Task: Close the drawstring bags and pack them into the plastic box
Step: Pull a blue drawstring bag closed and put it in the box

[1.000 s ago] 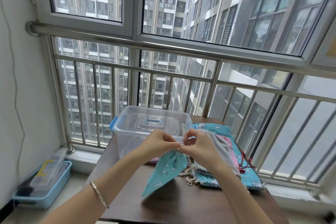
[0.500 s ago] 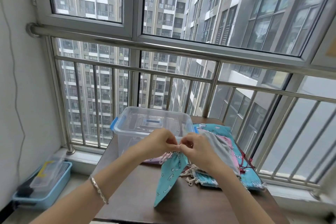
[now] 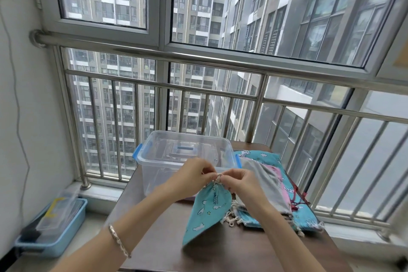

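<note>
Pinching drawstring (image 3: 218, 177) | left hand (image 3: 191, 180), right hand (image 3: 245, 184) | teal bag (image 3: 207, 212) neck gathered

Only print in view: one short dark line of letters on teal bag (image 3: 207, 212) I hold, at 6 o'clock from plastic box (image 3: 154, 161). Line runs lengthwise, just below gathered neck. Letters too small and blurred to read. Box itself and bag pile (image 3: 276, 185) at its 4 o'clock: no legible label, brand or number.
</note>
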The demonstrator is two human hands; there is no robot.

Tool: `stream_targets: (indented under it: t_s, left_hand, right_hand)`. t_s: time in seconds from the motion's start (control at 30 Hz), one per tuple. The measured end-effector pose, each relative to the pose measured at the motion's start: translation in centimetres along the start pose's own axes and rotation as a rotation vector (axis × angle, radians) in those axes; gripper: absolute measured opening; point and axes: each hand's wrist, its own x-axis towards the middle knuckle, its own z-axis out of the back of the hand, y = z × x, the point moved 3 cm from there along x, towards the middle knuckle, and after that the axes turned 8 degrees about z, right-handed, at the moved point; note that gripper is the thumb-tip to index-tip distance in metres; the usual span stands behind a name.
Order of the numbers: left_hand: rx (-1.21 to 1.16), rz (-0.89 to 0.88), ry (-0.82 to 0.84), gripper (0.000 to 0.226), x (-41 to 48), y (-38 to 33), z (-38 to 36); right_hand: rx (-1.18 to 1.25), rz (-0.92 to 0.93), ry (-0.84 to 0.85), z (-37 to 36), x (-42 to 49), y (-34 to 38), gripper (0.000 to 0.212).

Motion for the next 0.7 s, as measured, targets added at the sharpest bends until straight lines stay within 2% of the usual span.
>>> stream_targets:
  t_s: [0.1,0.2,0.23,0.4,0.7]
  left_hand:
    - [-0.054,0.064,0.067,0.020,0.3,0.2,0.0]
    - [-0.074,0.109,0.114,0.023,0.5,0.4,-0.1]
    - [-0.099,0.126,0.126,0.026,0.5,0.3,-0.2]
    - [-0.233,0.176,0.183,0.029,0.4,0.1,-0.5]
    - [-0.333,0.174,0.216,0.023,0.9,0.9,-0.9]
  right_hand:
    - [-0.113,0.129,-0.075,-0.3,-0.4,0.4,0.001]
    - [-0.148,0.180,-0.109,0.0,-0.4,0.3,0.026]
    - [-0.174,0.203,-0.111,0.2,-0.3,0.4,0.026]
    - [-0.366,0.352,-0.135,0.7,-0.1,0.6,0.013]
    - [-0.328,0.375,-0.088,1.2,-0.2,0.3,0.003]
